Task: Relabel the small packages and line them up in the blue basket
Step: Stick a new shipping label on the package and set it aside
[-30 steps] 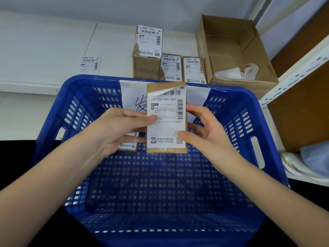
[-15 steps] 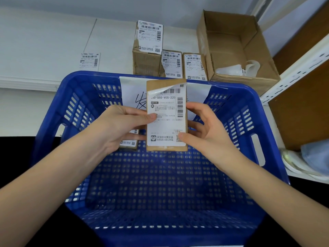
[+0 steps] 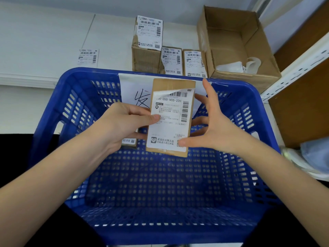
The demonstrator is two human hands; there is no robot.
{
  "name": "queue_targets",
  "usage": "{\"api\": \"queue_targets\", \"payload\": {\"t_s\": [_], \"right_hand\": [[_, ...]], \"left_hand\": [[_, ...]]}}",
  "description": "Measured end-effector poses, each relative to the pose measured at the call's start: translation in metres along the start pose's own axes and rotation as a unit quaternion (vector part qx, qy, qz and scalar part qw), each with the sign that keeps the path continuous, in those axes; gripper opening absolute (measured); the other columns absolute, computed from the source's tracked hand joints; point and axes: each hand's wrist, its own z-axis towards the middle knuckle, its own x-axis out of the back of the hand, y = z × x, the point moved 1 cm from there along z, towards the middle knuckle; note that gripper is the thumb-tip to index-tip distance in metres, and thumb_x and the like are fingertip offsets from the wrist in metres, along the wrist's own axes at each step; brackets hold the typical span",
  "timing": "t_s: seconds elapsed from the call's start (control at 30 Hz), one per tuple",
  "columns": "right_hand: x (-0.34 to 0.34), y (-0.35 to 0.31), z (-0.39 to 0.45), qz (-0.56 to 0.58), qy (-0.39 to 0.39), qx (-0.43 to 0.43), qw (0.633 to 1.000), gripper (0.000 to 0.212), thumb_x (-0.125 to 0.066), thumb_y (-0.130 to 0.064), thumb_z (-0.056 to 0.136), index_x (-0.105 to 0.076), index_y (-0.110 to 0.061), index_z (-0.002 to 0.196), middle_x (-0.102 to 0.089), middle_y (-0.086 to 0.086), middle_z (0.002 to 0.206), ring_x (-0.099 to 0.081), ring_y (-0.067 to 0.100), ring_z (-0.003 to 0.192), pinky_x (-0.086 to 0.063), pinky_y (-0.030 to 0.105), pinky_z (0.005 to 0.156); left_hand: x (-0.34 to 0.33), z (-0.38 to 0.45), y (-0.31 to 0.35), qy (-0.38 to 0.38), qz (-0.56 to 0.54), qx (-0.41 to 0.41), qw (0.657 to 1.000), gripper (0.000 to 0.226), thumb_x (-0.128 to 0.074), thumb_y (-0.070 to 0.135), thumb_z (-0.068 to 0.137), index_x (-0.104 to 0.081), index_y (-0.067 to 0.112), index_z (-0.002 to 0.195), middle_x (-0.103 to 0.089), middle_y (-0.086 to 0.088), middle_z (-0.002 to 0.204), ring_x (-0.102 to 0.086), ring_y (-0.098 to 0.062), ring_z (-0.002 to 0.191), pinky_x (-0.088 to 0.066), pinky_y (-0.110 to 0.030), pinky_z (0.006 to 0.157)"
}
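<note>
We hold a small package (image 3: 170,118) up over the blue basket (image 3: 53,111), near its far wall. It looks light and flat, a stiff brown card box, so it should not bend or break easily. Its white label (image 3: 169,122) is thin and soft, and its top corner is peeling up (that loose corner is a good place to pinch and pull).

Our left hand (image 3: 122,125) grips the package's left edge, thumb pressed on the label. Our right hand (image 3: 211,125) is spread wide, its thumb tip touching the lower right corner and some fingers behind. Holding the edges seems best, so the label stays free.

Inside the basket one other small package (image 3: 129,142) stands at the far wall, mostly hidden behind our left hand. At the far edge of the counter, an open cardboard box (image 3: 236,40) holds some white paper strips (image 3: 236,65).
</note>
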Motion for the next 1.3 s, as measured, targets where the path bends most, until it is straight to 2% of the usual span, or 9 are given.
{"api": "queue_targets", "payload": {"t_s": [0.1, 0.17, 0.27, 0.4, 0.67, 0.77, 1.07, 1.2, 1.3], "right_hand": [[0.005, -0.001, 0.0, -0.021, -0.022, -0.007, 1.0, 0.136, -0.087, -0.016, 0.059, 0.017, -0.053, 0.139, -0.028, -0.031, 0.13, -0.066, 0.007, 0.094, -0.056, 0.027, 0.079], [0.005, -0.001, 0.0, -0.033, -0.031, -0.003, 0.999, 0.131, -0.088, -0.016, 0.058, 0.007, -0.052, 0.14, -0.037, -0.024, 0.13, -0.067, 0.01, 0.092, -0.057, 0.028, 0.078], [0.006, -0.001, 0.002, -0.016, -0.01, 0.0, 1.0, 0.111, -0.089, -0.02, 0.056, -0.013, -0.05, 0.132, -0.05, -0.003, 0.125, -0.069, 0.018, 0.086, -0.058, 0.031, 0.075], [0.009, -0.002, 0.003, 0.008, 0.019, 0.006, 1.0, 0.077, -0.079, -0.043, 0.052, -0.028, -0.048, 0.11, -0.058, 0.004, 0.114, -0.068, 0.019, 0.091, -0.058, 0.038, 0.079], [0.01, -0.003, 0.004, 0.002, 0.065, -0.016, 0.998, 0.033, -0.055, -0.051, 0.078, -0.033, -0.035, 0.097, -0.068, 0.014, 0.1, -0.069, 0.028, 0.076, -0.059, 0.043, 0.063], [0.006, -0.004, 0.002, 0.014, 0.094, -0.02, 0.995, 0.016, -0.046, -0.038, 0.094, -0.032, -0.03, 0.092, -0.069, 0.011, 0.094, -0.07, 0.026, 0.073, -0.059, 0.045, 0.058], [-0.004, -0.001, 0.003, -0.014, 0.142, -0.002, 0.99, 0.017, -0.038, -0.037, 0.099, -0.036, -0.022, 0.09, -0.069, 0.003, 0.087, -0.067, 0.016, 0.078, -0.058, 0.035, 0.061], [-0.009, 0.001, 0.0, -0.019, 0.196, 0.019, 0.98, 0.019, -0.029, -0.03, 0.103, -0.037, -0.017, 0.091, -0.049, -0.001, 0.077, -0.05, -0.002, 0.064, -0.047, 0.013, 0.055], [-0.011, 0.0, 0.0, 0.015, 0.13, 0.011, 0.991, 0.017, -0.037, -0.029, 0.1, -0.036, -0.031, 0.117, -0.059, -0.009, 0.095, -0.062, -0.001, 0.081, -0.054, 0.02, 0.068]], "left_hand": [[-0.003, -0.001, 0.0, -0.003, 0.001, -0.003, 1.0, 0.011, -0.074, 0.006, 0.077, -0.072, -0.002, 0.084, -0.075, -0.003, 0.09, -0.072, -0.017, 0.082, -0.057, -0.023, 0.056], [-0.004, -0.002, -0.001, -0.001, 0.008, -0.006, 1.0, 0.006, -0.074, 0.005, 0.077, -0.072, 0.0, 0.08, -0.075, 0.0, 0.087, -0.072, -0.015, 0.077, -0.057, -0.023, 0.055], [-0.005, -0.005, -0.004, 0.0, 0.019, -0.011, 1.0, 0.005, -0.074, 0.004, 0.078, -0.072, 0.003, 0.073, -0.075, 0.003, 0.087, -0.07, -0.016, 0.078, -0.057, -0.023, 0.056], [-0.006, -0.007, -0.004, -0.003, 0.023, -0.025, 0.999, 0.004, -0.073, 0.002, 0.077, -0.072, 0.001, 0.073, -0.073, 0.003, 0.094, -0.071, -0.017, 0.078, -0.055, -0.02, 0.055], [-0.007, -0.01, -0.005, -0.023, 0.045, -0.03, 0.998, 0.006, -0.073, 0.002, 0.078, -0.073, -0.003, 0.08, -0.074, 0.005, 0.092, -0.071, -0.016, 0.078, -0.057, -0.022, 0.058], [-0.007, -0.011, -0.005, -0.025, 0.049, -0.037, 0.998, 0.005, -0.072, 0.001, 0.078, -0.073, -0.003, 0.079, -0.074, 0.007, 0.09, -0.072, -0.015, 0.076, -0.057, -0.021, 0.057], [-0.007, -0.01, -0.01, -0.015, 0.066, -0.037, 0.997, 0.004, -0.075, 0.004, 0.076, -0.073, 0.0, 0.077, -0.074, 0.007, 0.091, -0.072, -0.015, 0.074, -0.058, -0.024, 0.06], [-0.009, -0.011, -0.012, -0.015, 0.068, -0.041, 0.997, 0.008, -0.075, 0.002, 0.076, -0.073, 0.005, 0.069, -0.074, 0.007, 0.089, -0.072, -0.014, 0.073, -0.06, -0.026, 0.061], [-0.008, -0.009, -0.011, 0.001, 0.05, -0.032, 0.998, 0.004, -0.075, 0.005, 0.077, -0.073, 0.004, 0.074, -0.074, 0.005, 0.092, -0.072, -0.017, 0.079, -0.06, -0.026, 0.062]]}}
